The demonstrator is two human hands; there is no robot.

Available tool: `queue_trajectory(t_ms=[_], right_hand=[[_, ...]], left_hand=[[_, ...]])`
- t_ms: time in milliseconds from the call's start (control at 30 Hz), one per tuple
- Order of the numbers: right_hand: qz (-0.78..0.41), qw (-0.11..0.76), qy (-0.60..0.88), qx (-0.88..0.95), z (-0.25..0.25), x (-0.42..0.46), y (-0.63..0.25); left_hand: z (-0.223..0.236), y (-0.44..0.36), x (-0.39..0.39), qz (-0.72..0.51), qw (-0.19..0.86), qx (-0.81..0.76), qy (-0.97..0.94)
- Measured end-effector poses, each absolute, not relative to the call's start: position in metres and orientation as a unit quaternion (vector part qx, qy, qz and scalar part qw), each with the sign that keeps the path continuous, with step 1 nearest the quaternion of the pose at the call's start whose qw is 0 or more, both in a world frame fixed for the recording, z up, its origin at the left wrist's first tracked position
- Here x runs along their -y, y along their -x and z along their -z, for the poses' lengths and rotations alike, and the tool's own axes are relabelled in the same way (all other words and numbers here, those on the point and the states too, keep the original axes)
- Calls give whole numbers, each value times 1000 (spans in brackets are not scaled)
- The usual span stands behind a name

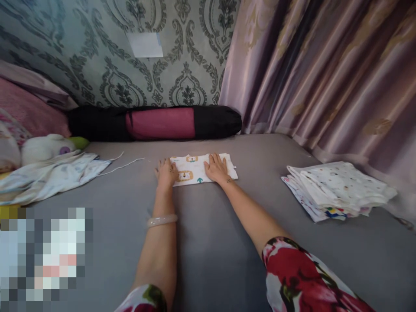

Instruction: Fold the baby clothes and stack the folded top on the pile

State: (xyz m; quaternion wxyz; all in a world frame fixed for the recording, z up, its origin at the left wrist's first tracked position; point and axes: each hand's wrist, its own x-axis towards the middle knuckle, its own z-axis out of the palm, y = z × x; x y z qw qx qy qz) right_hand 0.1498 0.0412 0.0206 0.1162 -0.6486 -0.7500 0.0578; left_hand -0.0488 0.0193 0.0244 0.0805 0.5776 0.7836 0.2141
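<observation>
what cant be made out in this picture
All in the head view:
Lower left area: masked by pixel blocks.
Parts of the cloth: under the left hand and right hand.
Upper sleeves: cut off by bottom edge.
Paper on wall: any writing too faint.

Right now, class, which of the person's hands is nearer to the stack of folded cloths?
Right. The right hand presses flat near the right end of the lion-print cloth, on the side toward the stack of folded cloths. The left hand is at the left end, farther away.
</observation>
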Motion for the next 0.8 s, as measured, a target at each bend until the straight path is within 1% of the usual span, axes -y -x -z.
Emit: queue_trajectory(t_ms=[133,233,333,433,600,800], right_hand=[[-66,103,651,749,-24,-40,-150],[-48,112,644,755,-28,-40,-137],[-47,132,600,788,-27,-38,-115],[-66,135,567,810,-21,-36,-94],[-74,136,572,805,-12,-35,-86],[-80,130,572,806,-17,-35,-83]], left_hand=[[-26,51,-19,-217,78,-790,-568],[-27,52,-19,-221,84,-791,-564],[-26,53,-18,-227,83,-791,-562],[-24,55,-19,-235,77,-791,-560],[-19,56,-22,-253,76,-788,-556],[-18,57,-24,-268,86,-782,-556]])
